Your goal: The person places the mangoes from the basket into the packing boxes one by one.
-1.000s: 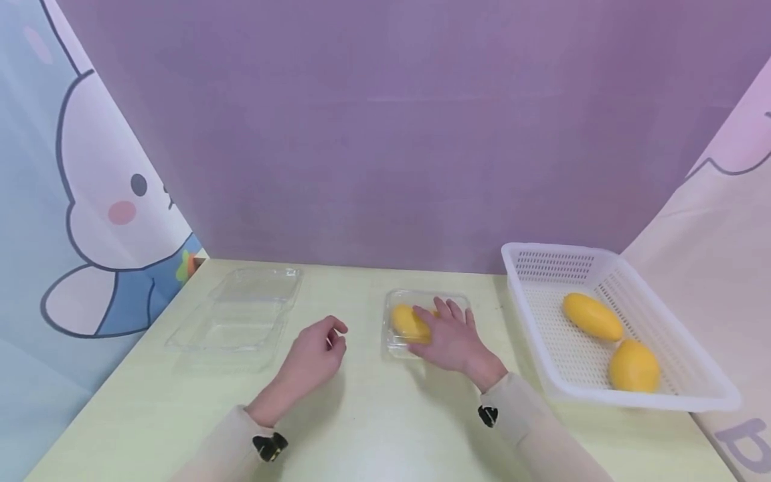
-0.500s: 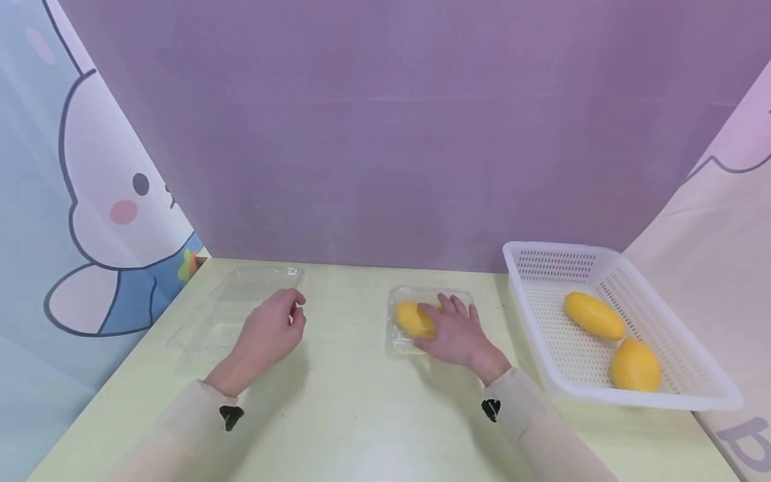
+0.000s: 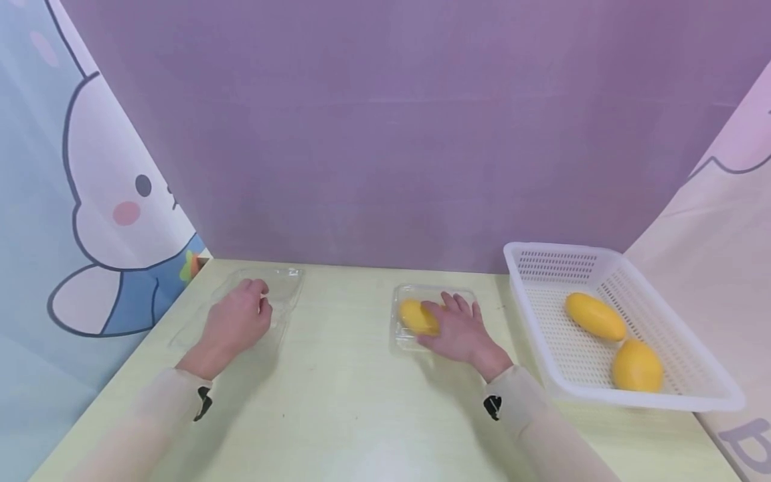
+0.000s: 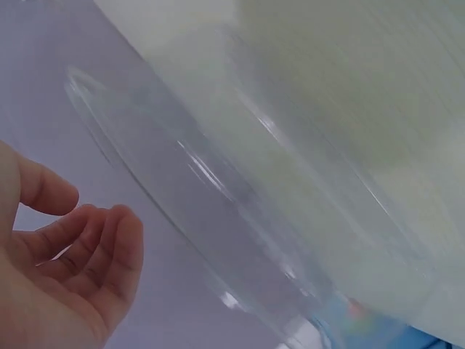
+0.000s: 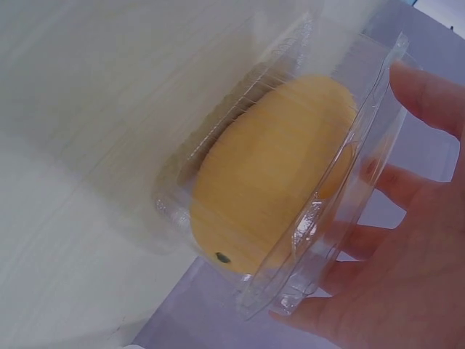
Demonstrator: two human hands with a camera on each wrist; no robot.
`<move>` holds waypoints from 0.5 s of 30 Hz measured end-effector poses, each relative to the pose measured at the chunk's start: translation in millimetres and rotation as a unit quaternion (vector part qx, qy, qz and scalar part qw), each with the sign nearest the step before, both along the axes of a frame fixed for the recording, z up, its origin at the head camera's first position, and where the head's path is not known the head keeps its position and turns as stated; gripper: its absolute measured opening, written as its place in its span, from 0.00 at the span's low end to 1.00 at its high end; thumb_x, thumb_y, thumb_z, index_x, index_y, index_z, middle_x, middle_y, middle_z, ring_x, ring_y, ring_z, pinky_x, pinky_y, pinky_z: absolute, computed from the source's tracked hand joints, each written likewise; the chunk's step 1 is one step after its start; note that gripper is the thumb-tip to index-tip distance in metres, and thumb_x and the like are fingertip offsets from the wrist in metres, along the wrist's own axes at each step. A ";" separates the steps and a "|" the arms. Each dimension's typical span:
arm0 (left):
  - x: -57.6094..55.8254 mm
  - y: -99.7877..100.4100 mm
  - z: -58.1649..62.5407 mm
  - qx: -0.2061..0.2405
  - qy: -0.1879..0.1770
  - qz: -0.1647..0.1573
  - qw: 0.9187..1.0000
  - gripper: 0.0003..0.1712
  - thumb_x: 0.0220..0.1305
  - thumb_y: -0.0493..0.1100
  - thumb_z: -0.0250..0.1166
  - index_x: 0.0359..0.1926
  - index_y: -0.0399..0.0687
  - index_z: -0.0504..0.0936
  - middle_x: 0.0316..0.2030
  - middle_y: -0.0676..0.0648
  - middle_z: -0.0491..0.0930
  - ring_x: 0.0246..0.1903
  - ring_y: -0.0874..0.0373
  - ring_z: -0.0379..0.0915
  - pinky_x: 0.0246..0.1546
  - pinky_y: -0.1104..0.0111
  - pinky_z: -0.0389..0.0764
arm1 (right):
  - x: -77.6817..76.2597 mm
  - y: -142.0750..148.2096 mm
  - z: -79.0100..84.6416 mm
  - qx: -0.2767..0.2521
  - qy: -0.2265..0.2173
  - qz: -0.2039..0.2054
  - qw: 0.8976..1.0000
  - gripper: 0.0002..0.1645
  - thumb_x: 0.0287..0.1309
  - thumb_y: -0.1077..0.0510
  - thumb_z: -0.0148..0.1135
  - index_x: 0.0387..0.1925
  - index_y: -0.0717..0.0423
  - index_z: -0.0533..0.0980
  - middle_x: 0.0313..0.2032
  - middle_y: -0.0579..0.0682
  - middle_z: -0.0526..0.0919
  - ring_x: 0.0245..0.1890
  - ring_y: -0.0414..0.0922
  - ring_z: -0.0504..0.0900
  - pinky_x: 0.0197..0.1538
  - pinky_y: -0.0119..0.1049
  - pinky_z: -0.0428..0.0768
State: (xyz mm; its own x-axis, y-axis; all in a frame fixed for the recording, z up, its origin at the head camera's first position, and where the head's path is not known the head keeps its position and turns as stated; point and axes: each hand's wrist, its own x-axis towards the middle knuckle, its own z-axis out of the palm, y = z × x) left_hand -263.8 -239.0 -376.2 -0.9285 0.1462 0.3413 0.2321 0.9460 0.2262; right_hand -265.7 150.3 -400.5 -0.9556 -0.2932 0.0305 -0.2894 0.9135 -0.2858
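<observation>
A shut clear plastic clamshell box (image 3: 405, 343) with a yellow mango (image 5: 269, 174) inside stands on the table, right of centre. My right hand (image 3: 458, 333) lies over its lid with fingers spread, the fingertips on the lid in the right wrist view. A second clear clamshell box (image 3: 280, 284) stands open at the left, its lid hinged back away from me. Above it is my left hand (image 3: 237, 318), fingers loosely bent and nothing in them. In the left wrist view those fingers are apart from the box's edge, and the hand covers part of the box in the head view.
At the right stands a white perforated plastic basket (image 3: 542, 361) with two more yellow mangoes (image 3: 595, 316) in it. A purple wall panel (image 3: 385, 134) rises behind the pale table (image 3: 337, 415), with printed cartoon cloths on both sides.
My left hand has moved left and away from me, from the middle of the table to over the open box. My right hand and the filled box have shifted slightly right.
</observation>
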 end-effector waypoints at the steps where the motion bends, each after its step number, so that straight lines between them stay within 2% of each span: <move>1: -0.8 -4.2 0.3 -0.003 -0.003 0.003 1.000 0.15 0.62 0.39 0.53 0.45 0.33 0.74 0.39 0.36 0.74 0.28 0.48 0.71 0.26 0.56 0.77 | -0.3 0.2 -0.3 0.000 0.000 0.000 1.000 0.41 0.54 0.36 0.60 0.67 0.43 0.64 0.70 0.61 0.55 0.70 0.63 0.49 0.64 0.68 0.41; 8: -6.5 -33.1 -1.5 -0.029 0.003 0.032 0.999 0.20 0.64 0.41 0.51 0.50 0.28 0.70 0.42 0.30 0.71 0.34 0.39 0.70 0.29 0.49 0.75 | -1.0 1.3 -0.4 -0.008 0.001 0.000 1.000 0.40 0.54 0.37 0.60 0.67 0.44 0.65 0.70 0.61 0.55 0.70 0.63 0.49 0.64 0.68 0.41; 15: -7.4 -55.8 -5.7 -0.050 0.036 0.056 0.997 0.23 0.64 0.43 0.51 0.49 0.24 0.69 0.39 0.27 0.70 0.34 0.33 0.68 0.30 0.44 0.72 | -1.1 1.3 0.9 -0.010 0.000 -0.002 1.000 0.40 0.54 0.37 0.60 0.67 0.44 0.65 0.70 0.61 0.55 0.70 0.63 0.49 0.65 0.68 0.41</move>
State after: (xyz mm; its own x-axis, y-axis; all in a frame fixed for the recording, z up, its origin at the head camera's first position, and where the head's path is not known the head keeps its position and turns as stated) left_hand -271.2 -294.8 -381.9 -0.9144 0.0793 0.3969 0.1356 0.9840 0.1158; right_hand -266.8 151.6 -399.6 -0.9567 -0.2888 0.0361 -0.2857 0.9086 -0.3045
